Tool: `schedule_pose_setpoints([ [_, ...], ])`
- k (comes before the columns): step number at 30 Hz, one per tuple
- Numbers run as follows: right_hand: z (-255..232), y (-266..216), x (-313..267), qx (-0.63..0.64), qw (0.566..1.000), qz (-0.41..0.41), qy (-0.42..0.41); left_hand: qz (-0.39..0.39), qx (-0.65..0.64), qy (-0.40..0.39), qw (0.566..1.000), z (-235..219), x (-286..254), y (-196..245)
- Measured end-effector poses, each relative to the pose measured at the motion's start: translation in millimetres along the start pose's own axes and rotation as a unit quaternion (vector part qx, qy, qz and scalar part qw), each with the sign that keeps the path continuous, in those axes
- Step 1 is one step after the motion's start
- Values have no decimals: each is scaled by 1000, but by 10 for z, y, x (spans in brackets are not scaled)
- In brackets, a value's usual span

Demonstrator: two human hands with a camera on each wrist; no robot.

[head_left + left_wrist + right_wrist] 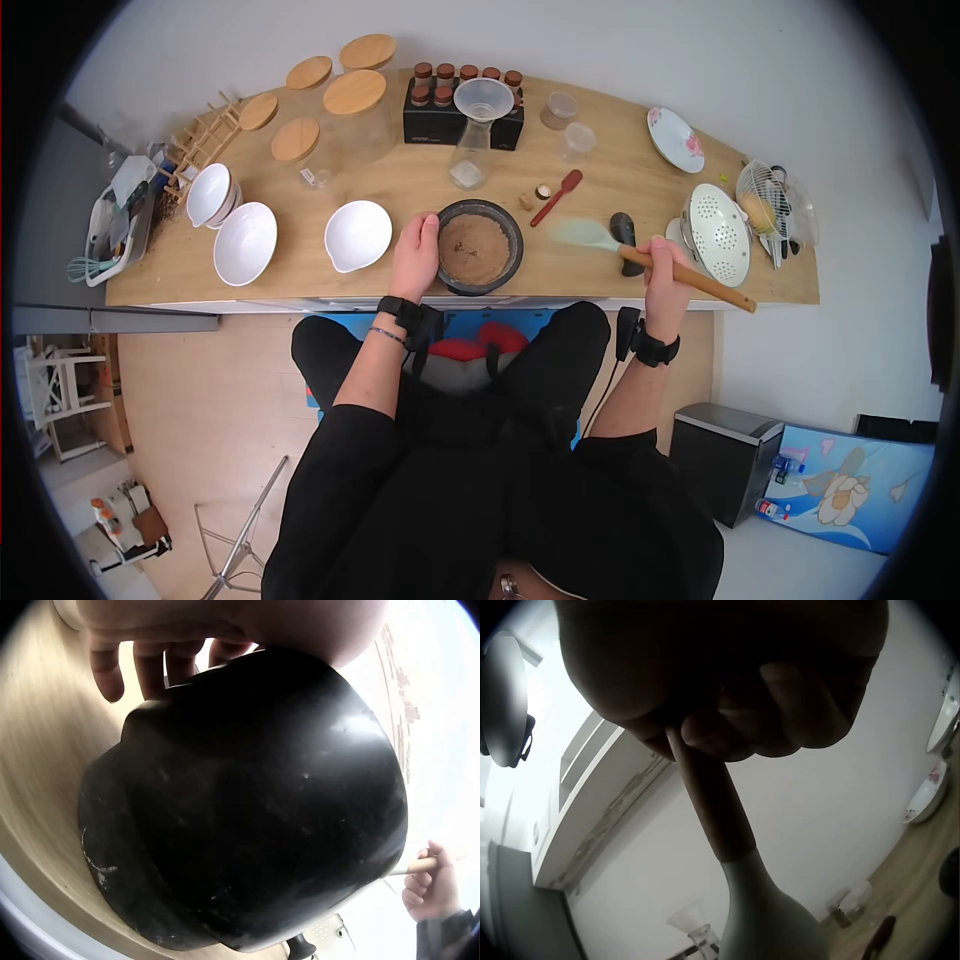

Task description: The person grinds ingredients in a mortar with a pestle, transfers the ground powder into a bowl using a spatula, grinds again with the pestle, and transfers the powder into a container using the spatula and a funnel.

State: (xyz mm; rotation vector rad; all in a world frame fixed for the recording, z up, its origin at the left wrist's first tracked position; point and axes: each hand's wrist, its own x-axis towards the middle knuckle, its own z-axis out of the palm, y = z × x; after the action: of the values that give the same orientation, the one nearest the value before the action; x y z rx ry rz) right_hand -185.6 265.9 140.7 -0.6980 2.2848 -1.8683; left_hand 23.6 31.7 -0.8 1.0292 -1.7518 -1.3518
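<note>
The left grip [412, 258] curls round the black bowl [516, 245] mid-frame, and the right grip [662, 285] pinches the spatula [632, 255] at middle right. Keep the bowl still and go gently

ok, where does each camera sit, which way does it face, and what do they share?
Head: worn on the head, looking forward and down over the counter; left hand, right hand, forearms and legs show.
Left wrist: worn on that wrist, facing the black bowl's outside close up; left hand along the top, right hand small at lower right.
Right wrist: worn on that wrist, facing along the spatula toward the wall; right hand across the top.
Shared: head and left wrist both show the black bowl and both hands.
</note>
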Motion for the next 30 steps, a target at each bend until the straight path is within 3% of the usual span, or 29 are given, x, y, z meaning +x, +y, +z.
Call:
schedule_pose_setpoints([
  [1,8,13,24,1,1000,1,0,0,1,0,1000,-5,3,-5],
  [3,66,-72,48,-46,991,-126,-13,-1,5,-3,1000,7,14,-39],
  [4,135,-75,63,-46,991,-126,-12,-2,5,-3,1000,14,20,-59],
  [6,272,-78,71,242,970,-35,2,8,-2,-5,1000,6,27,-79],
  [7,261,-101,69,243,969,-35,1,7,-1,-4,1000,2,26,-89],
  [9,231,-239,65,355,930,-31,-92,-11,3,-4,1000,-7,8,-20],
  [13,471,-599,8,358,923,-67,-128,-12,-8,-2,1000,-5,8,-34],
  [16,715,-781,-16,309,926,-87,-199,-11,-12,-1,1000,0,12,-32],
  [18,879,-881,-68,201,941,-88,-257,6,-8,11,1000,-7,-9,5],
  [22,1149,-833,-31,109,944,-41,-307,1,-33,4,999,-33,-7,54],
  [24,1235,-843,-24,82,941,-50,-324,-53,-30,-37,997,-71,-10,92],
  [30,1369,-824,-2,2,936,-48,-349,-25,-7,-18,999,-53,6,21],
])
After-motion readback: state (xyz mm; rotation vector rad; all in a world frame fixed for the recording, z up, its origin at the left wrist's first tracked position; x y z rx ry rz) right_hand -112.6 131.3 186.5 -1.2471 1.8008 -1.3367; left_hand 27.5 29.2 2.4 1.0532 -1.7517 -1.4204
